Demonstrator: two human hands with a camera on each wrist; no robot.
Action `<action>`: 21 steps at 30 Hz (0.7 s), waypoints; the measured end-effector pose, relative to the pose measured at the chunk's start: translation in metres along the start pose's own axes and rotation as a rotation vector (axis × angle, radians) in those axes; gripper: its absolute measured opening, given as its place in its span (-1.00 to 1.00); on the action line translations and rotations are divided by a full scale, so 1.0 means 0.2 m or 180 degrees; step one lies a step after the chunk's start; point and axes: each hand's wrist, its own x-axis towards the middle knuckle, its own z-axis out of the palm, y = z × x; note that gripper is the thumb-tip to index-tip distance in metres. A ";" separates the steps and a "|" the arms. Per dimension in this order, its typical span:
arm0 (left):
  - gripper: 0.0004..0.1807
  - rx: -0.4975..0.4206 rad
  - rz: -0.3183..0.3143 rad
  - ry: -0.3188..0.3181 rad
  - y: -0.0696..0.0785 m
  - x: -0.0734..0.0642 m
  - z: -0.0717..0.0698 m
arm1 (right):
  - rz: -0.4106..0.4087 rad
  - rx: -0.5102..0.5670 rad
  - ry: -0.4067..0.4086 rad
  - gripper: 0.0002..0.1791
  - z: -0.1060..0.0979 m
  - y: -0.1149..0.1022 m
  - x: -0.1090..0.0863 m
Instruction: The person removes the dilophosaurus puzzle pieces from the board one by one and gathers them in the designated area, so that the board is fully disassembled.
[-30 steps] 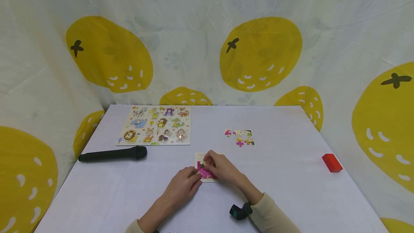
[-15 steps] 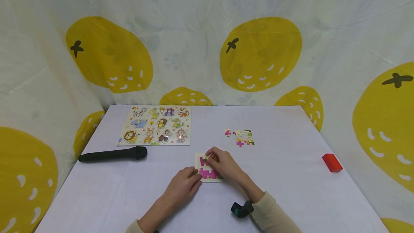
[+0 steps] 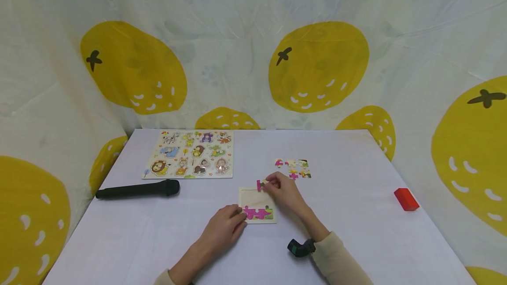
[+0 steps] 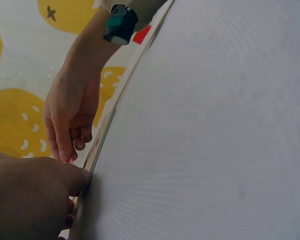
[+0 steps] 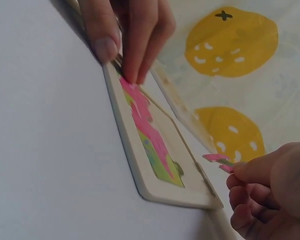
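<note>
My left hand point(image 3: 223, 225) holds the left edge of a small wooden puzzle tray point(image 3: 253, 197) on the table. In the right wrist view its thumb lies on the rim and its fingertips reach inside. A row of joined pink and green pieces point(image 5: 151, 132) fills the near side of the tray; the far side shows bare wood. Between thumb and fingertips, my right hand point(image 3: 287, 192) pinches a pink and green jigsaw piece point(image 5: 219, 160) just beyond the tray's far right corner. The left wrist view shows the right hand point(image 4: 72, 107) past the left, its piece mostly hidden.
Several loose jigsaw pieces point(image 3: 292, 162) lie behind the right hand. An animal puzzle board point(image 3: 207, 175) is at the back left, with a black microphone point(image 3: 134, 189) in front of it. A red block point(image 3: 406, 199) sits near the table's right edge.
My right hand has moved back and to the right, lifting the pink and green piece out over the tray's far edge. The left hand has stayed in place.
</note>
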 end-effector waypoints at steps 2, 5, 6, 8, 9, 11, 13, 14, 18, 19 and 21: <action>-0.71 0.0002 -0.0004 -0.0004 0.00 0.00 0.00 | 0.0041 -0.0021 0.0069 -0.81 -0.02 0.02 0.01; -0.71 0.0015 -0.0008 -0.0001 0.00 0.00 0.00 | 0.0085 -0.0075 0.0172 -0.79 -0.04 0.04 0.03; -0.71 0.0018 -0.0007 0.0003 0.00 0.00 0.00 | 0.0097 -0.0089 0.0210 -0.79 -0.04 0.05 0.03; -0.71 0.0022 -0.0006 0.0017 0.00 0.00 0.00 | 0.0116 -0.0109 0.0278 -0.78 -0.05 0.07 0.04; -0.72 0.0021 -0.0007 0.0021 0.00 0.00 0.00 | 0.0125 -0.0120 0.0313 -0.78 -0.06 0.08 0.04; -0.72 0.0018 -0.0008 0.0026 0.00 0.00 0.00 | 0.0138 -0.0138 0.0374 -0.78 -0.07 0.09 0.05; -0.72 0.0002 -0.0011 0.0028 0.00 0.00 0.00 | 0.0164 -0.0140 0.0420 -0.78 -0.08 0.11 0.06; -0.73 -0.0003 -0.0005 0.0040 0.00 0.00 0.00 | 0.0173 -0.0145 0.0434 -0.78 -0.09 0.11 0.06; -0.73 0.0000 0.0019 0.0102 0.00 0.00 0.00 | 0.0233 -0.0209 0.0477 -0.77 -0.10 0.12 0.07; -0.74 0.0005 0.0024 0.0119 0.00 0.00 0.00 | 0.0244 -0.0220 0.0491 -0.77 -0.10 0.12 0.07; -0.74 0.0020 0.0027 0.0136 0.00 0.00 0.01 | 0.0242 -0.0257 0.0531 -0.77 -0.11 0.13 0.08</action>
